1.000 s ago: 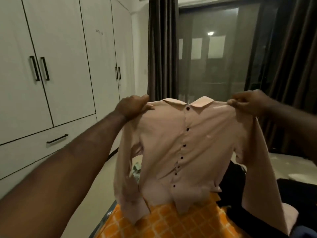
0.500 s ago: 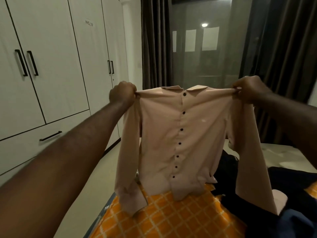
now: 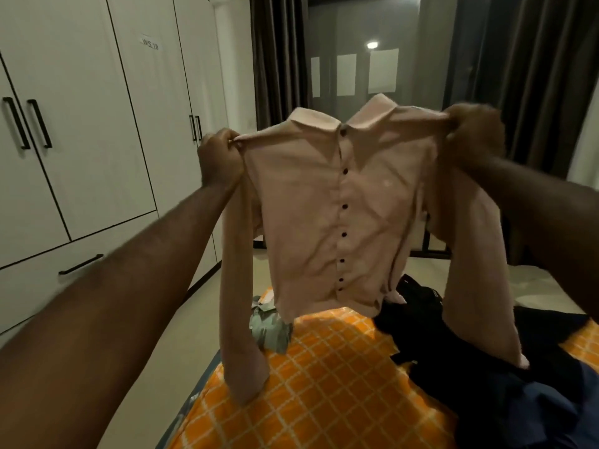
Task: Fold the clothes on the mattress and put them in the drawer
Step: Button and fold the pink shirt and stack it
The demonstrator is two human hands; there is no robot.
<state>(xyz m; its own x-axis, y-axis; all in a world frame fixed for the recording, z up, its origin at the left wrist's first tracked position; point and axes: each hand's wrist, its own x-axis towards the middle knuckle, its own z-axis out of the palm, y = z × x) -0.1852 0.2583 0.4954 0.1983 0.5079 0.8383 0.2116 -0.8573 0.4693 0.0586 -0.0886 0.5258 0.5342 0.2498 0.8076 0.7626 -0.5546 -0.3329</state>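
Pink shirt [image 3: 308,222] hangs spread in the air above the mattress [image 3: 324,393], buttons facing the camera. The left hand [image 3: 220,160] pinches one shoulder and the right hand [image 3: 473,131] grips the other, fingers curled into the cloth. One sleeve droops to the orange sheet near the mattress's left edge; the other trails onto dark clothes [image 3: 486,367] heaped at the right side.
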